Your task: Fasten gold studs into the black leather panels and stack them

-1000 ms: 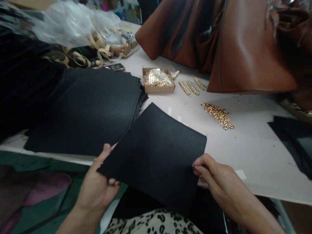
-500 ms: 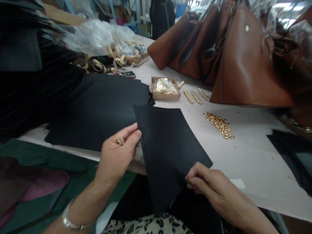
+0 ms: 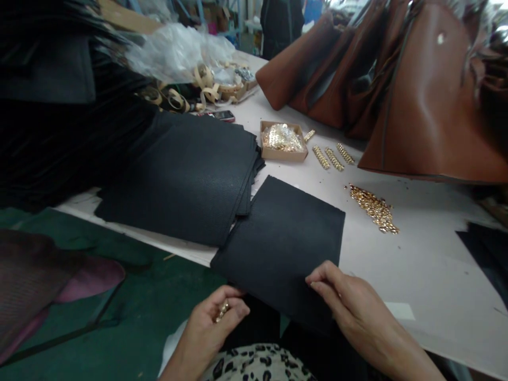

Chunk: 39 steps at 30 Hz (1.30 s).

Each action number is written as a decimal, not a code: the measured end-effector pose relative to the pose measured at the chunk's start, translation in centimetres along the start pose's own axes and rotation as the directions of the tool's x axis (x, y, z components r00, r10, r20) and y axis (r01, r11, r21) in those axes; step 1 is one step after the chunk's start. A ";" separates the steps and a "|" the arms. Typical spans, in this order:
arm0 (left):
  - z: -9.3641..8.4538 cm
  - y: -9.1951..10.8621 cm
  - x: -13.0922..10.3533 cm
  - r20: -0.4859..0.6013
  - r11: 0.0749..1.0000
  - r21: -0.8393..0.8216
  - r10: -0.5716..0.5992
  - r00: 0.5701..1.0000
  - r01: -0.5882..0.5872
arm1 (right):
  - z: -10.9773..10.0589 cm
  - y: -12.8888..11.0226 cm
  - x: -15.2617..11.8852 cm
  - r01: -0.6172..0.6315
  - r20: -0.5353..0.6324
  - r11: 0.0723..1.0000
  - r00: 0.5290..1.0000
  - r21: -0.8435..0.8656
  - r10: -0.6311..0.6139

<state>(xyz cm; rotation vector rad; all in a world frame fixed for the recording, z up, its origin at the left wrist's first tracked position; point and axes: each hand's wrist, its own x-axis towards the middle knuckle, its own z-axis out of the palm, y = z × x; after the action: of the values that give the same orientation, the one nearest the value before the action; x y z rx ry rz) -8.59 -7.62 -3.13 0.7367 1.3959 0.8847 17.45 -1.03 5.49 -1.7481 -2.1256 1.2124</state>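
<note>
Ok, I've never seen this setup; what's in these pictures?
There's no machine: these are a person's bare hands, seen by one head-worn camera looking forward and down. The left hand is at the lower edge of a black sheet; the right hand has its fingertips over the sheet. Something golden shows at the left hand's fingers; worn or held, I can't tell. The table bears a stack of black sheets, a small box of golden pieces, a golden pile and brown bags.
</note>
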 end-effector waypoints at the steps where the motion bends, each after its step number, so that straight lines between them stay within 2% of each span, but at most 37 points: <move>1: 0.3 0.0 0.1 0.030 1.000 -0.024 0.000 1.000 0.001 | -0.1 -0.2 0.0 0.011 0.043 0.999 0.999 0.040 -0.012; 3: 0.9 0.1 0.4 0.069 0.999 -0.048 -0.013 0.998 0.017 | -0.2 -0.4 0.3 0.037 0.046 0.993 0.998 0.116 -0.043; 7: 1.6 0.4 0.9 0.022 0.991 -0.130 -0.016 1.000 0.018 | 0.3 -0.1 2.6 0.074 -0.107 0.985 0.993 0.156 -0.058; 9: 2.0 0.6 1.0 -0.010 0.992 -0.127 -0.025 1.000 0.024 | 1.0 -0.2 3.9 0.072 -0.095 0.975 0.994 0.212 -0.053; 14: 3.1 2.5 0.2 -0.109 0.997 0.061 0.047 0.993 -0.040 | 2.1 -0.8 5.9 0.044 0.000 0.954 0.999 0.296 -0.046; 16: 3.5 3.2 -0.1 -0.064 1.000 -0.018 0.019 0.998 -0.020 | 2.0 -0.8 6.3 -0.003 0.047 0.940 0.999 0.342 -0.014; 19: 4.2 3.5 -0.1 0.046 0.981 -0.178 -0.074 0.996 0.081 | 1.7 -0.5 6.7 -0.063 0.103 0.910 0.994 0.410 0.023; 22: 4.8 3.0 0.3 0.073 0.973 -0.207 -0.084 0.994 0.098 | 1.5 -0.5 6.8 -0.096 0.150 0.893 0.988 0.440 0.032; 24: 5.1 2.6 0.6 0.080 0.965 -0.235 -0.099 0.992 0.115 | 1.4 -0.5 6.8 -0.081 0.157 0.901 0.987 0.426 0.015; 29: 5.3 2.4 1.0 0.151 0.885 -0.394 -0.204 0.967 0.248 | 1.3 -0.7 6.8 0.004 0.106 0.934 0.993 0.357 -0.045; 34: 5.1 2.7 1.2 0.179 0.878 -0.389 -0.226 0.957 0.280 | 1.1 -1.1 7.0 -0.002 0.146 0.933 0.988 0.361 -0.054; 39: 5.1 2.2 1.3 0.200 0.913 -0.320 -0.195 0.960 0.252 | 1.1 -1.3 7.3 -0.036 0.167 0.922 0.985 0.386 -0.032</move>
<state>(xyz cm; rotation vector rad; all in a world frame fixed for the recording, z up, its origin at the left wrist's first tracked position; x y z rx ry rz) -3.71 -5.05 -1.53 0.3642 1.1141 0.8364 13.52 4.77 2.82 -1.5185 -1.7953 1.7003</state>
